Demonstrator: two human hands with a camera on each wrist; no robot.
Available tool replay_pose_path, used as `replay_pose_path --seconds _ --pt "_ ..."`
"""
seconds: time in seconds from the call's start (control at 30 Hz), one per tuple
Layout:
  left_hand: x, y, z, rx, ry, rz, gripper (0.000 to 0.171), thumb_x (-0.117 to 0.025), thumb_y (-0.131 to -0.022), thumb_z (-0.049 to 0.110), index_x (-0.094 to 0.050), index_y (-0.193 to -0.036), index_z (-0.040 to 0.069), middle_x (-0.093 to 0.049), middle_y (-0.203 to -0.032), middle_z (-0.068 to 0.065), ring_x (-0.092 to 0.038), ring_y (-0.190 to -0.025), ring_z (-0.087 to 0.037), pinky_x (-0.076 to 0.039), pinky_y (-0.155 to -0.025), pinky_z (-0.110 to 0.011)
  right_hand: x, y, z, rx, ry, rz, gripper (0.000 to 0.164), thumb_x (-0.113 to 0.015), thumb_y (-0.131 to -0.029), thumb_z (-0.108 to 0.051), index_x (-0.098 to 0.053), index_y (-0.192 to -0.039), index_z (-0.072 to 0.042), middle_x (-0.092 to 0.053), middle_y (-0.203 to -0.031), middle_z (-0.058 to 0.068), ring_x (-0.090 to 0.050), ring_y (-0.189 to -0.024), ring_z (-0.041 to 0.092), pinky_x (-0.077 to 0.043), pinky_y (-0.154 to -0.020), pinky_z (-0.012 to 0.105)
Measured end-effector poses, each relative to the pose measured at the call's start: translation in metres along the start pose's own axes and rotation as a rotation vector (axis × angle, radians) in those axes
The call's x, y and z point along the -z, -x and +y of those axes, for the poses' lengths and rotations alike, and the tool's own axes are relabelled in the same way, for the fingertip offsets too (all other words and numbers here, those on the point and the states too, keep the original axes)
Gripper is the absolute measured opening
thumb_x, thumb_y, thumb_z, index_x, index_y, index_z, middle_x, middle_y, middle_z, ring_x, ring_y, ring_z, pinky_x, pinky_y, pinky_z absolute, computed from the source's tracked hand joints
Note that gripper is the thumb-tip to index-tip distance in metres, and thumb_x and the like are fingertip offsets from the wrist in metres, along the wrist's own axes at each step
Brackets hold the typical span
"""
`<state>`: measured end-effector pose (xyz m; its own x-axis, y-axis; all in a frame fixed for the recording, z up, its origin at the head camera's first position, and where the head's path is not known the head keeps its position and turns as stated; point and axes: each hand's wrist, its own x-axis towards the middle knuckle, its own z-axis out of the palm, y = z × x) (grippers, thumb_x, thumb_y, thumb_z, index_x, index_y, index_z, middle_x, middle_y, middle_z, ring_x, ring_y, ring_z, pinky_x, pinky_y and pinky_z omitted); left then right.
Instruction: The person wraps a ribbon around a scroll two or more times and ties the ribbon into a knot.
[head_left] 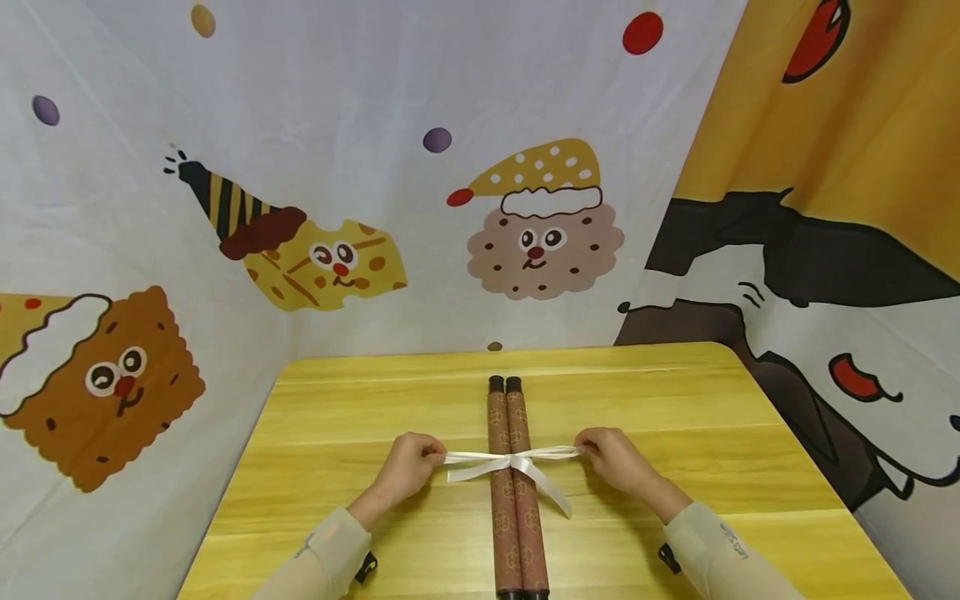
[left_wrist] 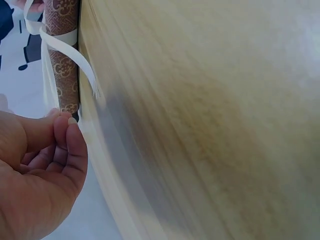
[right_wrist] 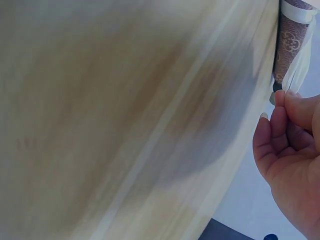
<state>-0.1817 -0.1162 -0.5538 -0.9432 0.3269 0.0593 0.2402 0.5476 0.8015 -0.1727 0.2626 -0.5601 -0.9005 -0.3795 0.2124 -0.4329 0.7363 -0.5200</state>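
Two brown patterned scroll-like rolls (head_left: 504, 517) with black end caps lie side by side on the table. A white ribbon (head_left: 521, 463) goes around both and is tied in a bow over them, its two loose tails hanging to either side. On the left, my left hand (head_left: 408, 465) pinches one bow loop between thumb and forefinger. Opposite it, my right hand (head_left: 611, 458) pinches the other loop, and the ribbon stretches straight between the hands. The left wrist view shows a ribbon tail (left_wrist: 75, 55) with a frayed end. In the right wrist view the pinched loop (right_wrist: 299, 67) looks doubled.
The light wooden table (head_left: 337, 400) has rounded far corners. Behind it hangs a white cloth (head_left: 360, 100) printed with cartoon biscuits and cheese. A yellow, black and white printed cloth (head_left: 847, 183) hangs along the right side.
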Motion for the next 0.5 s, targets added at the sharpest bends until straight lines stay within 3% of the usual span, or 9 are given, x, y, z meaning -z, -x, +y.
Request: replay_pose_path --seconds 0.23,0.5 --pt "0.0021 0.001 0.0002 -0.014 0.072 0.032 0.008 -0.064 -0.089 0.006 -0.072 -0.093 0.004 -0.069 -0.085 -0.001 -0.06 -0.075 -0.013 -0.051 -0.065 -0.025 0.0013 0.0016 -0.0005 -0.121 -0.171 0.014 0.012 -0.064 -0.09 -0.006 -0.07 -0.092 -0.015 -0.068 -0.088 -0.005 -0.064 -0.079 0.013 -0.052 -0.064 0.024" --pt "0.0086 0.0042 -0.0042 0.018 0.165 0.105 0.019 -0.061 -0.092 0.011 -0.069 -0.105 -0.001 -0.069 -0.091 -0.011 -0.064 -0.078 -0.026 -0.052 -0.063 -0.025 0.0058 -0.0006 -0.0024 -0.184 -0.187 0.051 0.018 -0.064 -0.091 -0.015 -0.068 -0.106 -0.005 -0.068 -0.093 -0.003 -0.062 -0.081 0.01 -0.051 -0.066 0.024"
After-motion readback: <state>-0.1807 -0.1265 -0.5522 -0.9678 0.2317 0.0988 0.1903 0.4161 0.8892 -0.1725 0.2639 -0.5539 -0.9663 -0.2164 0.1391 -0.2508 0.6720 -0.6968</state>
